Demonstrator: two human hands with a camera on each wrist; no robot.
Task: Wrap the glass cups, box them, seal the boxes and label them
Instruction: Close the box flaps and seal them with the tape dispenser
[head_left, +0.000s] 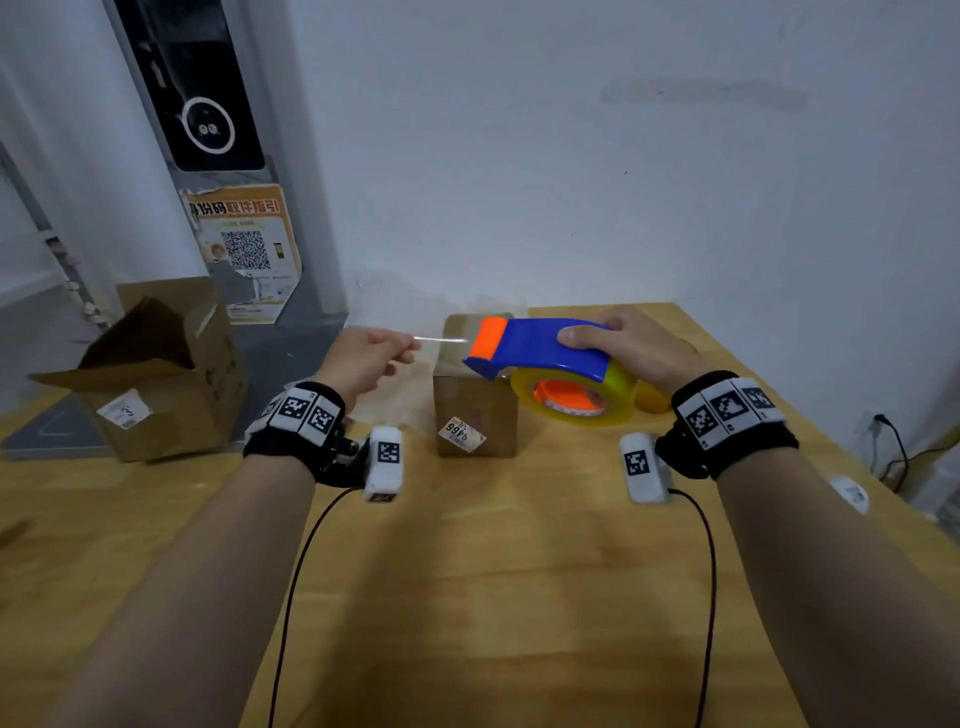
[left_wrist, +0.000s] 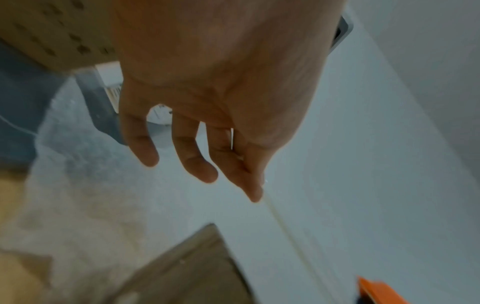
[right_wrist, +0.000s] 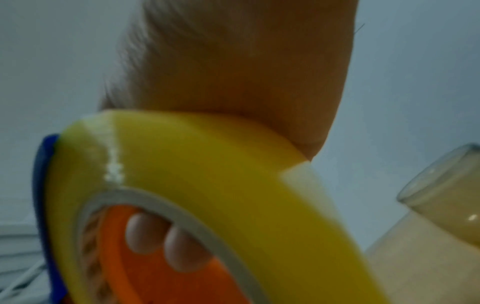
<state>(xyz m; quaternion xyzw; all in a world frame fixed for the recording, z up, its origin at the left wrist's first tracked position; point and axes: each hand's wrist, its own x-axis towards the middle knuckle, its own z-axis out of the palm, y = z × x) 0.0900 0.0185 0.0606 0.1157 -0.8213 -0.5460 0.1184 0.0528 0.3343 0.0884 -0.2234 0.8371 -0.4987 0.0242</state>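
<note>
The dispenser (head_left: 540, 349) in my right hand (head_left: 631, 343) is smooth, glossy blue and orange plastic; its tape roll (head_left: 576, 396) shines yellowish. The box (head_left: 475, 410) is matt brown cardboard, the surface (head_left: 493, 597) smooth pale wood. Beside the box lies what may be crinkled wrapping paper (head_left: 389, 400).

The near half of the worktop (head_left: 467, 597) lies bare, crossed only by two thin black cables (head_left: 291, 587). Farther in, the small sealed box (head_left: 475, 415) stands mid-worktop, with a stretched tape strip (head_left: 441, 340) spanning the air above it. The open carton (head_left: 156, 374) blocks the far left; the wall closes the far side.
</note>
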